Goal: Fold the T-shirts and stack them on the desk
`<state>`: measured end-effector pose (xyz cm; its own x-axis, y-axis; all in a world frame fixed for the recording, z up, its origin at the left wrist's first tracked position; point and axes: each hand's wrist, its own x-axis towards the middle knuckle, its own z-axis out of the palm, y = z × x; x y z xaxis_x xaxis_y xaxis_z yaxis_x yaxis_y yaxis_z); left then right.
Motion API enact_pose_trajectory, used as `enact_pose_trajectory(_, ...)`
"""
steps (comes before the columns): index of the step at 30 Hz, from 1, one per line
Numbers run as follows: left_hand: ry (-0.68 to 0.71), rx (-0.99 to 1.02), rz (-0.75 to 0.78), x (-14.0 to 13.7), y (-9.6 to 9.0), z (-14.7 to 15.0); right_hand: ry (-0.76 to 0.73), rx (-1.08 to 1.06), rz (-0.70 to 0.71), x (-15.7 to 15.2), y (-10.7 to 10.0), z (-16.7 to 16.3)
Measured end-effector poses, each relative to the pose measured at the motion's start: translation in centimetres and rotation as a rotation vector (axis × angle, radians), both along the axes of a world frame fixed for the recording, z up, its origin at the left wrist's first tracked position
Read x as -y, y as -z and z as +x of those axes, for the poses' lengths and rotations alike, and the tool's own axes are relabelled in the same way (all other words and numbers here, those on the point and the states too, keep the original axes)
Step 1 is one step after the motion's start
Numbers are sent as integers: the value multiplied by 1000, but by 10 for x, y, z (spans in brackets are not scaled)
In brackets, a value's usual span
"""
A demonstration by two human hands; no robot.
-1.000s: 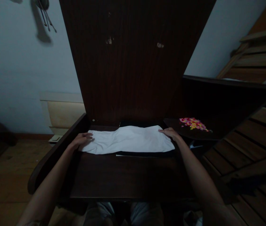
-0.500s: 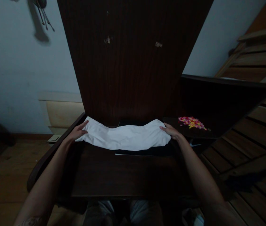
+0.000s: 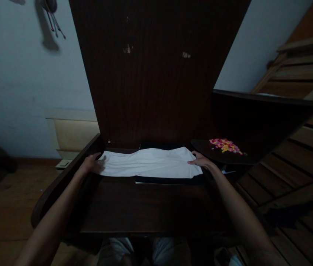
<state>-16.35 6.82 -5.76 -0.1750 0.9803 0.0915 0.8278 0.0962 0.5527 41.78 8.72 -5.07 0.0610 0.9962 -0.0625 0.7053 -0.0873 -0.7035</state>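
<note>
A long, folded white cloth [image 3: 151, 162] lies stretched from side to side on the dark wooden desk; whether it is a garment I cannot tell. At its right end my right hand [image 3: 201, 161] grips it, thumb on top and the other fingers mostly hidden beyond the edge. My left hand [image 3: 92, 163] is closed on the left end, its fingers a little blurred. Under the cloth's right part is a flat black item [image 3: 170, 180], apparently folded fabric, showing along the front and back edges.
The dark desk [image 3: 145, 207] has a raised left side panel [image 3: 64, 181] and a tall back panel [image 3: 151, 81]. Small pink, red and yellow pieces [image 3: 225, 145] lie in a pile on the right-hand shelf. Wooden slats [image 3: 292, 147] stand at far right.
The white cloth has come down flatter onto the desk and the black item. Both hands have lowered with it, and its left end looks straighter and narrower.
</note>
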Motion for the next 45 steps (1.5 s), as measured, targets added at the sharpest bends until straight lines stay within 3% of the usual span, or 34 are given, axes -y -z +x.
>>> enact_pose_trajectory(5,-146,-343,-21,26,11,19,82,125,141,1,12,0)
enact_pose_trajectory(8,-103,-512,-50,38,21,27,104,141,212,9,20,-3)
enact_pose_trajectory(11,-69,-556,-59,40,25,28,131,143,235,18,22,-6)
enact_pose_trajectory(15,-85,-481,-123,35,22,26,155,131,207,25,21,-8)
enact_pose_trajectory(23,28,-231,95,34,18,25,168,146,150,29,18,-12)
enact_pose_trajectory(31,-35,524,176,32,21,24,152,116,159,30,19,-12)
enact_pose_trajectory(34,-9,681,100,32,18,26,136,111,153,28,22,-10)
enact_pose_trajectory(38,-169,564,-142,33,12,29,123,122,154,27,22,-10)
enact_pose_trajectory(40,-208,495,-193,33,9,28,133,144,152,27,21,-11)
enact_pose_trajectory(42,-189,477,-192,33,6,25,145,180,151,28,19,-14)
enact_pose_trajectory(45,-37,448,-135,32,4,17,156,266,146,29,15,-21)
